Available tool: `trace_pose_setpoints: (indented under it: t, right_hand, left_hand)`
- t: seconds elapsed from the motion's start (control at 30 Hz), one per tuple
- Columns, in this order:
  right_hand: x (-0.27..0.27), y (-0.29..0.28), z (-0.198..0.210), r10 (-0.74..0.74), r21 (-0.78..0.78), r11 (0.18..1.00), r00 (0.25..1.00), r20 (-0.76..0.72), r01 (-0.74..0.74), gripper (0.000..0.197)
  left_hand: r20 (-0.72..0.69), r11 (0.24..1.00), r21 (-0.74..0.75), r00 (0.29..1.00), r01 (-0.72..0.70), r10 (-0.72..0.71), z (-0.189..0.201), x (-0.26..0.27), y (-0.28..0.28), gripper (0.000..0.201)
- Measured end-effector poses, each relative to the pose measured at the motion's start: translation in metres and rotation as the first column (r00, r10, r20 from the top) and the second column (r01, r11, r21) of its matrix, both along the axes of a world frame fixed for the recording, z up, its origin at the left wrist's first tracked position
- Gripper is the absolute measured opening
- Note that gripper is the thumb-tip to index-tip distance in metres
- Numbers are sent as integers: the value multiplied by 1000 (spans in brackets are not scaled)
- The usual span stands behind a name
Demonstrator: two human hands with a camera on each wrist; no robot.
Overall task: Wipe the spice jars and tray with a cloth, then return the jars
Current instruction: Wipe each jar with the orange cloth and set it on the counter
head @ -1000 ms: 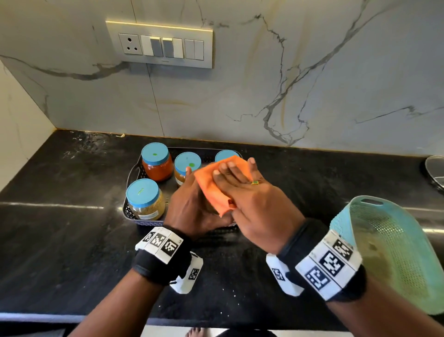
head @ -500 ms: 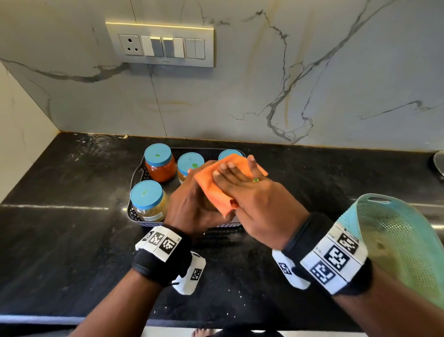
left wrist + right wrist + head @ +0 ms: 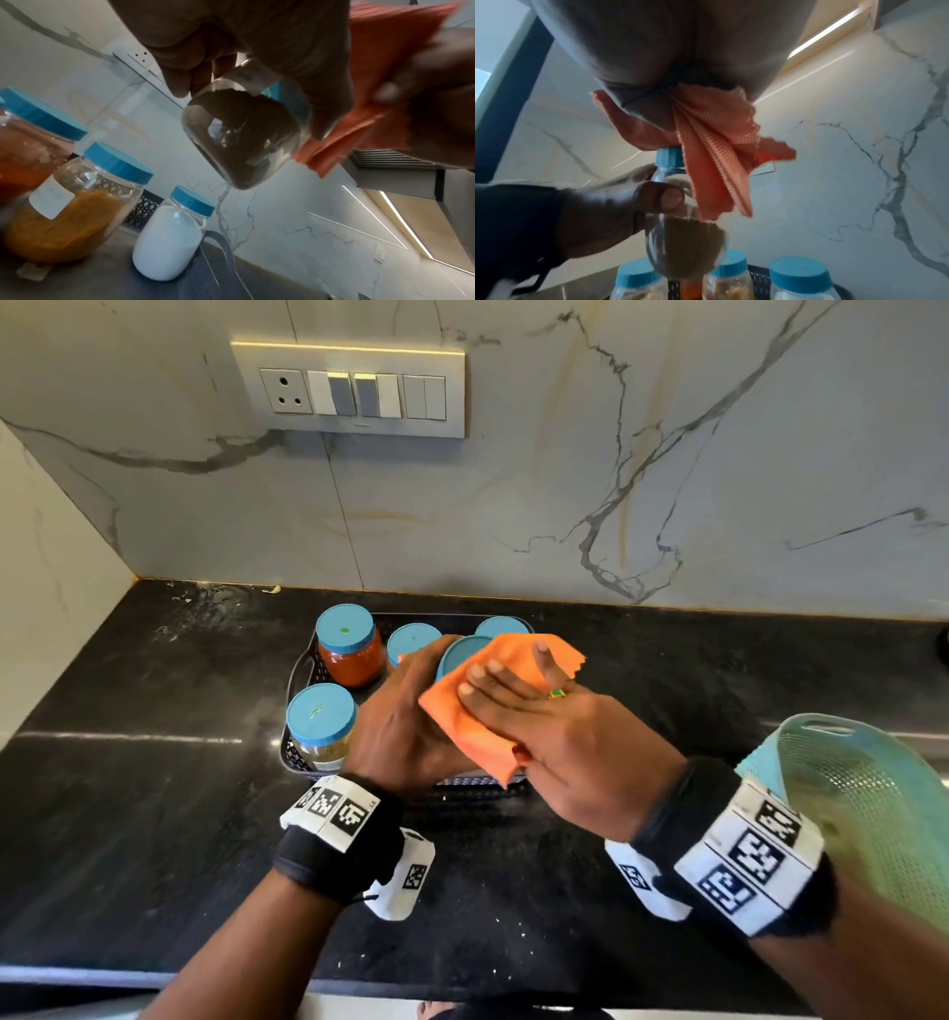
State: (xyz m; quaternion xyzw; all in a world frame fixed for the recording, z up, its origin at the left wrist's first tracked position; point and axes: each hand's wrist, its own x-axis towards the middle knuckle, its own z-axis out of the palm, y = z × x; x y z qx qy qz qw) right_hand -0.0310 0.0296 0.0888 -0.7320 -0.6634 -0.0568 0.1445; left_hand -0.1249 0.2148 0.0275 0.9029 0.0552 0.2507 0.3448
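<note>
My left hand (image 3: 405, 726) grips a clear jar of brown powder (image 3: 244, 138) and holds it tilted above the black mesh tray (image 3: 300, 670). Its blue lid (image 3: 462, 654) peeks out beside the orange cloth (image 3: 472, 731). My right hand (image 3: 518, 690) lays straight fingers over the cloth on the jar, with the thumb pinching the cloth from below. Standing in the tray are a red-spice jar (image 3: 349, 654), a yellow-spice jar (image 3: 72, 213), a white-powder jar (image 3: 169, 239) and a front-left jar (image 3: 321, 726), all blue-lidded.
A teal mesh basket (image 3: 873, 803) stands on the black counter (image 3: 154, 814) at the right, close to my right wrist. The marble wall behind carries a switch panel (image 3: 349, 390). A side wall closes the counter's left end.
The cloth and my right hand have slid to the right across the held jar, uncovering its blue lid. My left hand keeps its grip and the tray jars have not moved.
</note>
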Motion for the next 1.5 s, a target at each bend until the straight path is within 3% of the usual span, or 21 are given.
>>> trace_pose_setpoints:
  t: [0.07, 0.17, 0.27, 0.37, 0.43, 0.53, 0.6, 0.73, 0.8, 0.9, 0.97, 1.13, 1.23, 1.37, 1.5]
  right_hand:
    - [7, -17, -4, 29, 24, 999, 999, -42, -28, 60]
    - [27, -29, -11, -85, 94, 989, 964, -253, 111, 59]
    - [26, -22, -6, -159, 164, 938, 802, -576, 304, 49]
    - [11, -15, -8, -139, 230, 887, 705, -695, 401, 31]
    - [2, -13, -12, -114, 283, 883, 757, -643, 374, 37]
    - [0, -16, -16, 11, 331, 929, 884, -468, 164, 46]
    - [7, -21, -18, 41, 324, 940, 906, -422, 108, 50]
    - [16, -18, -17, 14, 360, 904, 825, -565, 231, 47]
    - [8, -14, -15, 18, 384, 896, 847, -531, 221, 46]
    - [-2, -15, -16, 68, 371, 924, 915, -398, 93, 51]
    - [3, -18, -17, 84, 365, 928, 916, -393, 72, 56]
    - [16, -13, -18, 76, 413, 882, 796, -601, 228, 46]
    - [9, -11, -16, 72, 433, 879, 843, -533, 199, 47]
    - [3, -15, -16, 119, 405, 913, 912, -392, 55, 52]
    - [16, -14, -17, 35, 435, 874, 865, -501, 217, 52]
  left_hand:
    - [-5, 1000, -20, 1000, -24, 24, 2, -2, 4, 101]
    - [-46, 987, -146, 997, -70, 64, 8, -2, -7, 91]
    - [-71, 941, -326, 995, -92, 73, 11, 1, -16, 87]
    - [-58, 852, -520, 998, -61, 36, 14, 5, -20, 73]
    - [-50, 804, -593, 999, -46, 20, 18, 8, -20, 66]
    - [-16, 789, -614, 1000, -19, 12, 24, 5, -19, 63]
    - [-11, 790, -613, 1000, 1, -10, 25, 3, -17, 65]
    - [-19, 769, -640, 999, 20, -42, 26, 5, -17, 68]
    - [3, 766, -643, 999, 28, -35, 29, 6, -18, 66]
    - [51, 801, -598, 999, 31, -1, 33, 5, -14, 69]
    - [54, 811, -584, 998, 41, -12, 34, 3, -12, 71]
    - [30, 762, -644, 997, 71, -67, 38, 3, -12, 82]
    - [41, 753, -654, 998, 70, -57, 44, 5, -14, 78]
    - [86, 771, -632, 996, 78, -30, 45, 6, -8, 66]
    - [54, 748, -657, 996, 94, -78, 47, 7, -9, 89]
